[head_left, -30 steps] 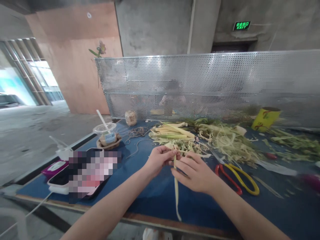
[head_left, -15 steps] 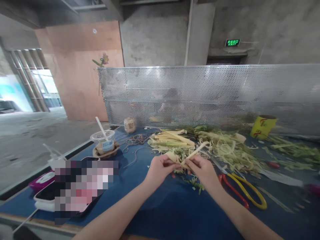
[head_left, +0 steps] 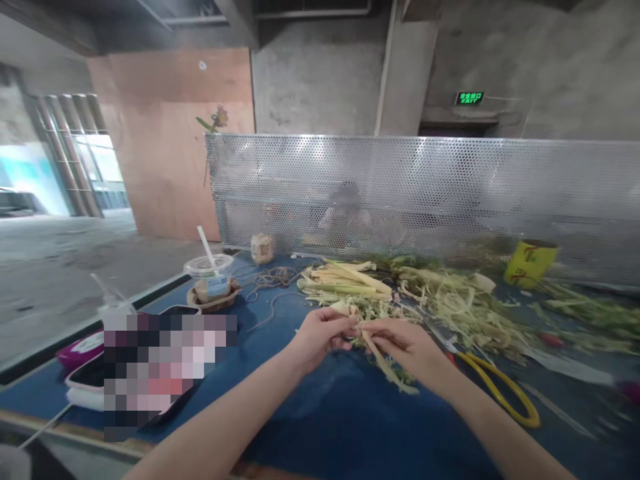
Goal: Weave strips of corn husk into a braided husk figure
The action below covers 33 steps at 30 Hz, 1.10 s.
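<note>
A long, narrow, pale yellow-green strip of plant husk (head_left: 383,363) runs from the meeting fingertips down toward the person and off to the right, over the blue-topped table (head_left: 320,433). Its long axis slants across the gap in front of the right hand (head_left: 407,341), so the loose length lies on that hand's near side, just beside its thumb and well apart from the left hand (head_left: 320,339); the right is plainly the nearer of the two. Whether the loose end rests on the table or hangs above it, I cannot tell.

The left fingers are pinched around a small, cream-coloured, folded husk piece (head_left: 341,307), part of which shows above the knuckles. The right fingers look closed on the upper end of the strip, right where the two sets of fingertips come together; the exact grip is partly hidden.

Half a second ago the strip pointed up and away, past the right hand's far side; now it points down and toward the person. The right hand has turned more back-upward, and its forearm now covers most of the scissors' red handle, leaving the yellow loop handle (head_left: 533,420) in sight.
</note>
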### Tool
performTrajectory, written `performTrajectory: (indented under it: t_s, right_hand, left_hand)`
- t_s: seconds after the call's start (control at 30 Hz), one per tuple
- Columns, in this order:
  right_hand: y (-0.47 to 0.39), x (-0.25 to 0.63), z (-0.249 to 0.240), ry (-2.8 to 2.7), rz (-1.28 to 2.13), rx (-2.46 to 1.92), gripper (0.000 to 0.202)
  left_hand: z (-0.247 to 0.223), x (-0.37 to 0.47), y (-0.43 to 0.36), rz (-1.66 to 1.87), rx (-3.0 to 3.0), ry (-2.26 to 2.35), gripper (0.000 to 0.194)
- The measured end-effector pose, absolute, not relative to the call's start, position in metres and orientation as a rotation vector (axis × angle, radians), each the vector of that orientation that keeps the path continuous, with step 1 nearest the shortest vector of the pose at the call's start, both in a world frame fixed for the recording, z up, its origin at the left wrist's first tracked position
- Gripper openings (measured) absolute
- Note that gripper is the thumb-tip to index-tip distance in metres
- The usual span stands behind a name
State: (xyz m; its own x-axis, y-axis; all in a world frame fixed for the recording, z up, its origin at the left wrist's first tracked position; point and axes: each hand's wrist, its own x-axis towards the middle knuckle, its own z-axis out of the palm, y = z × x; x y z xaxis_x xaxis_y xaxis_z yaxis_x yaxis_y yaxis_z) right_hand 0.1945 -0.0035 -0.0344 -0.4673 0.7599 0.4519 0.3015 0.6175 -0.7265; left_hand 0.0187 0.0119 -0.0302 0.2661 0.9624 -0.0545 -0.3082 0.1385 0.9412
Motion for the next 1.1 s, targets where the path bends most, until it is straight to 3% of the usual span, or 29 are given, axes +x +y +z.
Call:
performTrajectory:
  t_s: [0.1, 0.5, 0.67, 0.93, 1.1]
  right_hand:
    - [-0.004, 0.197, -0.032, -2.132, 0.420, -0.840, 0.020]
    - [0.002, 0.196, -0.041, -1.977, -0.067, -1.020, 0.016]
    - [0.003, 0.194, -0.037, -1.919, 0.030, -1.069, 0.023]
    - [0.004, 0.194, -0.038, -1.787, 0.671, -1.222, 0.032]
    - [0.004, 0.189, -0.040, -1.661, 0.735, -1.185, 0.031]
  left_hand:
    - [-0.030, 0.019, 0.012, 1.049, 0.978, 0.843, 0.028]
    - [-0.040, 0.021, 0.008, 0.998, 1.541, 0.767, 0.028]
    - [-0.042, 0.023, 0.008, 0.993, 1.638, 0.731, 0.025]
    - [-0.040, 0.022, 0.007, 0.992, 1.752, 0.703, 0.028]
    - [-0.042, 0.024, 0.007, 1.044, 1.690, 0.828, 0.037]
